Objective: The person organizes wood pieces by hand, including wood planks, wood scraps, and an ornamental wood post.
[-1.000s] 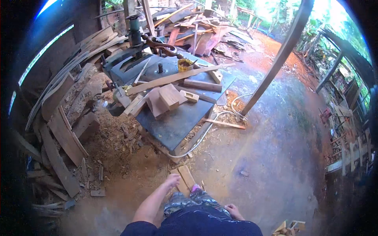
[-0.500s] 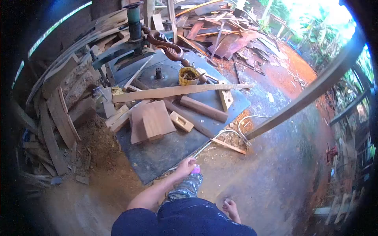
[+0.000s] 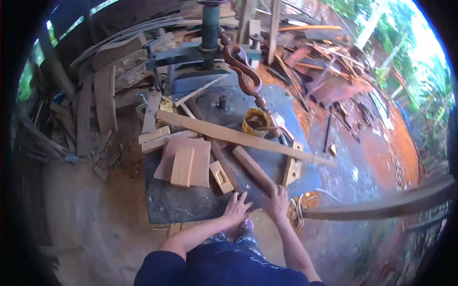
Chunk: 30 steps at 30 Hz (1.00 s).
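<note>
My left hand (image 3: 237,208) is at the near edge of the dark work table (image 3: 186,207), fingers spread, beside the end of a long narrow wood strip (image 3: 224,162). To its right, my right hand (image 3: 277,204) has its fingers closed around the near end of a thick brown wooden bar (image 3: 254,168) lying on the table. Left of the strip is a small wood block with a rectangular slot (image 3: 222,177). Beyond the bar, a long curved board (image 3: 229,137) crosses the table.
A flat board (image 3: 200,162) with a smaller block (image 3: 182,167) lies at left. A yellow tub (image 3: 255,121), a pale block with holes (image 3: 292,167) and a carved wooden piece (image 3: 247,78) are farther back. A blurred beam (image 3: 391,205) juts in at right. Scrap wood (image 3: 329,71) is piled behind.
The view has turned and moved closer to the table. Both hands have come from beside the body to the table's near edge, the right one now at the wooden bar.
</note>
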{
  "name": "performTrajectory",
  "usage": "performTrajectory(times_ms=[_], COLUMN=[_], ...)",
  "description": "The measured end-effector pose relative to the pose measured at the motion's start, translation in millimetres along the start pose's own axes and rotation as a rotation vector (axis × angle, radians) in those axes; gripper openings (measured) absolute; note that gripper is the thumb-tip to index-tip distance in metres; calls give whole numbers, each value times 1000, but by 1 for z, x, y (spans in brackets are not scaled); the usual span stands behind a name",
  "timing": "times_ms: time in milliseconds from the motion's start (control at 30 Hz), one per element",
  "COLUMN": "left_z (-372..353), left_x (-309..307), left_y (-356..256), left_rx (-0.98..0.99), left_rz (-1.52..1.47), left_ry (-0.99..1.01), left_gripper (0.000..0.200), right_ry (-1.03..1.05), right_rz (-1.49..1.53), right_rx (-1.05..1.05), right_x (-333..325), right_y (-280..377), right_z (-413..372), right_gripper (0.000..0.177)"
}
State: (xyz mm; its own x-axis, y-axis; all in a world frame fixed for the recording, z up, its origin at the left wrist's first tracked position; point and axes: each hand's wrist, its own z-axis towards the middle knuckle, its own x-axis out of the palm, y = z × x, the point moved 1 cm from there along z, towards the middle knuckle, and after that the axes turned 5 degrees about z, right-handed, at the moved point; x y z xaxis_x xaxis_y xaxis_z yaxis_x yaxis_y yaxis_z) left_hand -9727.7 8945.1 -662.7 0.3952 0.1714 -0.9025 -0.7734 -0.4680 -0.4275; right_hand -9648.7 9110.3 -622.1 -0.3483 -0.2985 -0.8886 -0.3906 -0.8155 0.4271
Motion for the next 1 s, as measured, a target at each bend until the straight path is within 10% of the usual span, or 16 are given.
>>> performTrajectory(times_ms=[233,333,367,400,667,767,1000], left_z=[17,23,26,26,-4,-15,-33], left_x=[-22,-26,-38,-40,-21,-29,-13], left_y=[-20,-28,-35,-40,-72,-86,-88], left_rx=[-235,-342,-371,-388,-760,-859,-965], left_rz=[46,-63,-49,-49,-185,-330,-342], left_ry=[-86,-163,-212,-212,-525,-520,-642], left_gripper=[48,49,47,47,41,40,39], right_ry=[348,123,34,-123,0,661,323], right_rz=[-54,355,995,499,521,900,830], right_rx=[-213,-452,-64,-341,-200,-72,-58], right_x=[23,-34,17,-46,51,90,80], right_y=[-37,-33,-72,-40,-46,-52,-39], right_z=[71,138,172,213,443,474,461], right_gripper=[73,47,36,28,53,57,40])
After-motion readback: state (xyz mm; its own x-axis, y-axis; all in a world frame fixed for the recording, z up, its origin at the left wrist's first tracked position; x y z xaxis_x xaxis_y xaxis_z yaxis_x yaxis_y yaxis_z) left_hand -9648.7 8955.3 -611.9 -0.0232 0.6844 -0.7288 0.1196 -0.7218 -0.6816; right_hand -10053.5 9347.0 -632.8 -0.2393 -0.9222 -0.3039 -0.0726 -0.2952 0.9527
